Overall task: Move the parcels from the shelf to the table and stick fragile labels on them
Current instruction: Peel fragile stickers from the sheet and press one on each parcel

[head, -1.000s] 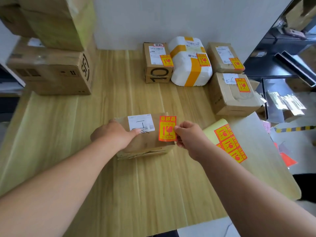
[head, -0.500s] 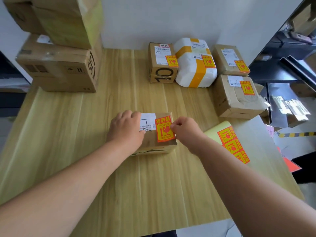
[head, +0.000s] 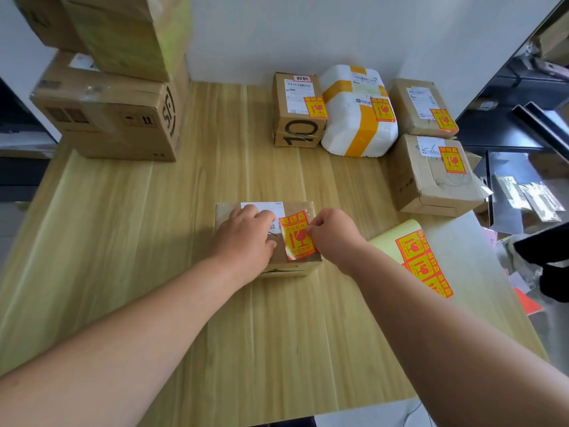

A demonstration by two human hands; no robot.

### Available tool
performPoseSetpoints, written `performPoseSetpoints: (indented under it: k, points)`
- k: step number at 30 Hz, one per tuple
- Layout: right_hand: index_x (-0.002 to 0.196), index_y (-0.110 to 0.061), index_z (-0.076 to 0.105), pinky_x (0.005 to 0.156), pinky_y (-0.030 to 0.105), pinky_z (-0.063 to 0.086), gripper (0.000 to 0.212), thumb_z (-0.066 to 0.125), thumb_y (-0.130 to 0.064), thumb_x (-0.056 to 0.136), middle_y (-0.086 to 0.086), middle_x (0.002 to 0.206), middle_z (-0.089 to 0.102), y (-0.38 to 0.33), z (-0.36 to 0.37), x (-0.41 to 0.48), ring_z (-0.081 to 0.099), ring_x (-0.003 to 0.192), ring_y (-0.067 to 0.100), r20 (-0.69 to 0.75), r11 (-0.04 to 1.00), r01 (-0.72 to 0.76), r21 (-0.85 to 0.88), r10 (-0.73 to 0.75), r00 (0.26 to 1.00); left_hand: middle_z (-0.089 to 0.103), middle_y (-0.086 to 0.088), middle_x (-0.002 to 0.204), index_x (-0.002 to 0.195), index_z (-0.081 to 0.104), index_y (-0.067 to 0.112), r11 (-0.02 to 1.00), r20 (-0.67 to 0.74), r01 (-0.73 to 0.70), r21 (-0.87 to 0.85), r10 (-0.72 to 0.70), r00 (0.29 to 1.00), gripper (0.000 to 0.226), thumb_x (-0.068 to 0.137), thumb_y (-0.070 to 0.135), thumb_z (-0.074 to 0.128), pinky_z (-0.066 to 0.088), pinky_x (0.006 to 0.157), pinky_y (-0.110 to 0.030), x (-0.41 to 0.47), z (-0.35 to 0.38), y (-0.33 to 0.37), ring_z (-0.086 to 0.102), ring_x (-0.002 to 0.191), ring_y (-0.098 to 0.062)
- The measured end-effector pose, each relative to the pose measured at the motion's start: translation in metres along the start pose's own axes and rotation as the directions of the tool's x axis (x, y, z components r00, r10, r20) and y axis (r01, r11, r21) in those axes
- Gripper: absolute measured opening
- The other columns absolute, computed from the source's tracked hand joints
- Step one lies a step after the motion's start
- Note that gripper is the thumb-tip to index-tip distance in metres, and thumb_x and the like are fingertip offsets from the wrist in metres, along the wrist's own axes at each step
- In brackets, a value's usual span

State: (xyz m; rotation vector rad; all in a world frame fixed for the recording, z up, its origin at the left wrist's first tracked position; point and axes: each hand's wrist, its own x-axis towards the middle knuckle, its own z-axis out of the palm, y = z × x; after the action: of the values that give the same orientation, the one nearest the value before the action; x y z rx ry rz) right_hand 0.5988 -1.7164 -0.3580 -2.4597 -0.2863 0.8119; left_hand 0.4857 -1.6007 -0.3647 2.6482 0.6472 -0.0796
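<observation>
A small brown parcel (head: 311, 211) lies in the middle of the wooden table (head: 154, 241). My left hand (head: 246, 238) rests flat on its top, over the white address label. My right hand (head: 331, 234) pinches the right edge of an orange-and-yellow fragile label (head: 297, 237) that lies on the parcel's right side. Its lower edge looks slightly lifted. A yellow sheet of fragile labels (head: 423, 261) lies to the right of the parcel.
Labelled parcels stand at the back right: a box marked 10 (head: 297, 118), a white bag with yellow tape (head: 358, 118), and two brown boxes (head: 421, 106) (head: 434, 177). Big cartons (head: 114, 115) are stacked at the back left. A dark shelf (head: 523, 124) is on the right.
The label has come down from above the parcel onto its top. My left hand slid further onto the parcel top, over the address label. The camera moved closer.
</observation>
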Motion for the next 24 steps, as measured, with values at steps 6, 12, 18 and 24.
performPoseSetpoints:
  k: [6, 12, 18, 24]
  points:
    - [0.093, -0.01, 0.059, 0.058, 0.03, 0.047, 0.007, 0.053, -0.012, 0.091, 0.008, 0.087, 0.066, -0.003, 0.001, 0.0, 0.061, 0.076, 0.025, -0.009, 0.995, 0.025, -0.1, -0.027, 1.0, 0.048, -0.001, 0.119, 0.13, 0.052, 0.029, 0.999, 0.008, -0.028, 0.042, 0.027, 1.0, 0.038, 0.092, 0.034, 0.055, 0.037, 0.091, -0.032, 0.003, 0.002, 0.001, 0.039, 0.121, -0.022]
    - [0.091, -0.012, 0.057, 0.057, 0.028, 0.045, 0.007, 0.06, -0.016, 0.086, 0.005, 0.086, 0.063, -0.003, 0.002, 0.001, 0.062, 0.078, 0.025, -0.017, 0.986, 0.038, -0.162, -0.041, 0.999, 0.046, -0.002, 0.119, 0.132, 0.051, 0.033, 0.991, 0.014, -0.049, 0.122, 0.048, 0.999, 0.037, 0.095, 0.036, 0.048, 0.04, 0.092, -0.035, 0.006, 0.007, 0.003, 0.039, 0.118, -0.025]
    - [0.094, -0.013, 0.057, 0.049, 0.025, 0.034, 0.008, 0.059, -0.018, 0.087, 0.005, 0.088, 0.063, -0.004, 0.003, -0.001, 0.058, 0.076, 0.024, -0.061, 0.948, 0.088, -0.306, -0.111, 0.992, 0.044, -0.003, 0.119, 0.132, 0.05, 0.034, 0.983, 0.028, -0.042, 0.181, 0.038, 0.999, 0.036, 0.096, 0.037, 0.042, 0.04, 0.091, -0.036, 0.011, 0.01, 0.004, 0.039, 0.116, -0.026]
    - [0.099, -0.015, 0.049, 0.06, 0.03, 0.037, 0.026, 0.061, -0.036, 0.09, 0.003, 0.089, 0.058, 0.001, -0.007, -0.002, 0.056, 0.08, 0.024, -0.13, 0.888, 0.126, -0.442, -0.203, 0.971, 0.044, -0.003, 0.119, 0.131, 0.051, 0.033, 0.982, 0.042, -0.037, 0.184, 0.03, 0.999, 0.035, 0.097, 0.035, 0.041, 0.039, 0.09, -0.036, 0.013, 0.01, 0.005, 0.038, 0.116, -0.026]
